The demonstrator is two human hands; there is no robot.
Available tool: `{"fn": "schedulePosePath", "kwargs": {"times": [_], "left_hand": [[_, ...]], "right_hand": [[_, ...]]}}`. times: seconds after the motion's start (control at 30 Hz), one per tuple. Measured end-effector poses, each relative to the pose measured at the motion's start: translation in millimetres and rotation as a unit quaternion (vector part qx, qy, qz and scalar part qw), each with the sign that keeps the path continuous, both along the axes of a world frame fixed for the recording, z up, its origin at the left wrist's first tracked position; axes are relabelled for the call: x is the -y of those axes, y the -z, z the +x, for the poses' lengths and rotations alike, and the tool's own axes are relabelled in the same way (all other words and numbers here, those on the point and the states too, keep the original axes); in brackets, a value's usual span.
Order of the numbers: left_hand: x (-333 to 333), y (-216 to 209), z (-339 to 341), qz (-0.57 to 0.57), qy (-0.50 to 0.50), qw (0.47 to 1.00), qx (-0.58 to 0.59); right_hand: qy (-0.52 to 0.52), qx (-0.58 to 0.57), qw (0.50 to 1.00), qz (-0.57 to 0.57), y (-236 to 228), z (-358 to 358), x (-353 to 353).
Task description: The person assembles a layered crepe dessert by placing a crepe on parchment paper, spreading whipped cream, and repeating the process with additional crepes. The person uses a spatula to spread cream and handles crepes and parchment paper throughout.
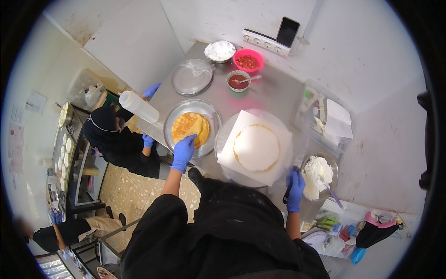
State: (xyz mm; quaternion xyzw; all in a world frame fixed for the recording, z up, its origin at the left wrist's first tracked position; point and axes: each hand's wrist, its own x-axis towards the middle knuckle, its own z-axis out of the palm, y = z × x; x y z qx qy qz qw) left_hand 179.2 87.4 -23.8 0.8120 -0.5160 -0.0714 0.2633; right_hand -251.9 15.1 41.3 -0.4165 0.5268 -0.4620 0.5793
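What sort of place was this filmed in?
Probably a small pastry kitchen: a metal worktable bears golden pancakes on a round tray and a white-topped round layer on paper, with white cream, it seems, at the right.

- Stack of thin round pancakes [181, 125], golden yellow with browned mottling, lying flat in a round metal tray [186, 106] at the person's front left
- Top pancake [200, 128], with one part raised and folded over the stack, making a pale, pointed flap
- Round white-topped layer [257, 148], smooth, golden along its left and upper edge, flat on square white paper [226, 156], right of the tray
- Dark-handled tool [286, 196], mostly hidden, near the paper's lower right
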Motion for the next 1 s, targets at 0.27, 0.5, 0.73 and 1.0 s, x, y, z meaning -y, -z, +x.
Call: {"fn": "schedulePosePath", "kwargs": {"times": [0.27, 0.5, 0.73, 1.0], "left_hand": [[8.4, -53.2, 2.8, 0.043, -0.003, 0.988, -0.151], [21.5, -100.0, 17.6, 0.023, 0.013, 0.969, -0.244], [34.1, -142.2, 47.2, 0.041, -0.008, 0.932, -0.361], [44.9, -187.2, 68.6, 0.075, 0.025, 0.950, -0.303]], "right_hand": [[-0.014, -0.020, 1.000, 0.000, -13.3, 5.2, -2.7], [-0.003, -0.012, 1.000, 0.005, -28.8, 29.6, -2.9], [-0.107, 0.016, 0.994, -0.016, -47.8, 55.9, -2.6], [-0.143, 0.029, 0.989, -0.022, -62.8, 75.2, -2.5]]}}
